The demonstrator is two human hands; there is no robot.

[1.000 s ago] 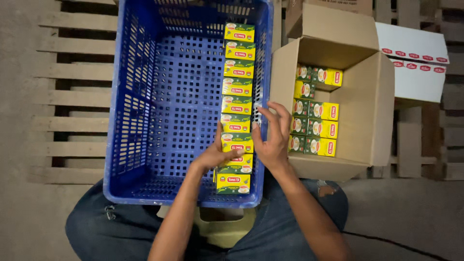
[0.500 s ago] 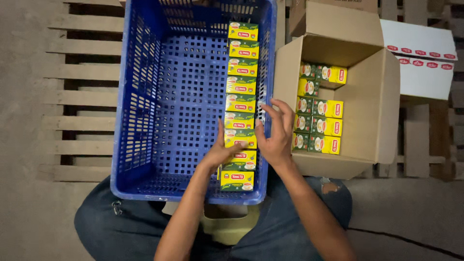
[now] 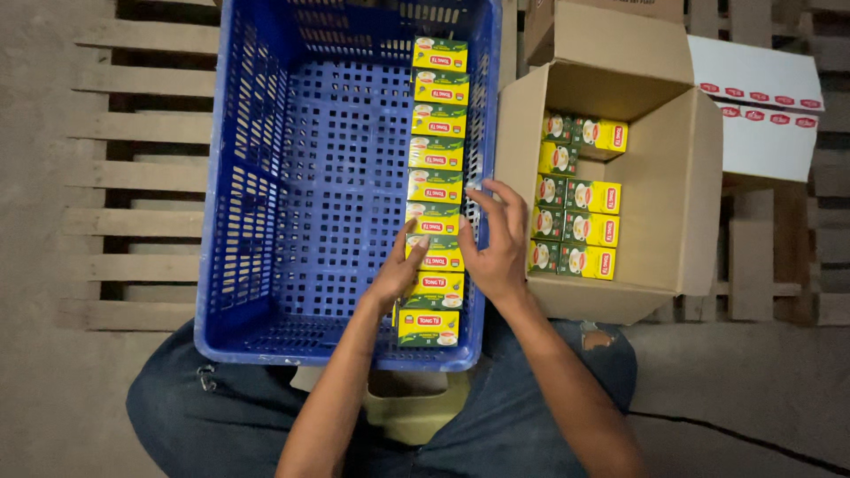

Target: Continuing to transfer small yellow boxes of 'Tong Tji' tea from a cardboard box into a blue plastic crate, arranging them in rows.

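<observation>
The person sits low over a blue plastic crate (image 3: pixel 292 204) set on a wooden pallet (image 3: pixel 142 177). A single row of small yellow-and-green boxes (image 3: pixel 436 168) runs flat along the crate's right wall, edge to edge, likely so they pack square and the next row can butt against them. The left hand (image 3: pixel 400 270) lies on the near boxes, fingers flat, its grip loose and clasping nothing. The right hand (image 3: pixel 496 243) stands on the row's right side, fingers spread, its grip wide, squaring the row against the wall. Just beside the crate, an open cardboard carton (image 3: pixel 673 212) holds more of the same boxes.
</observation>
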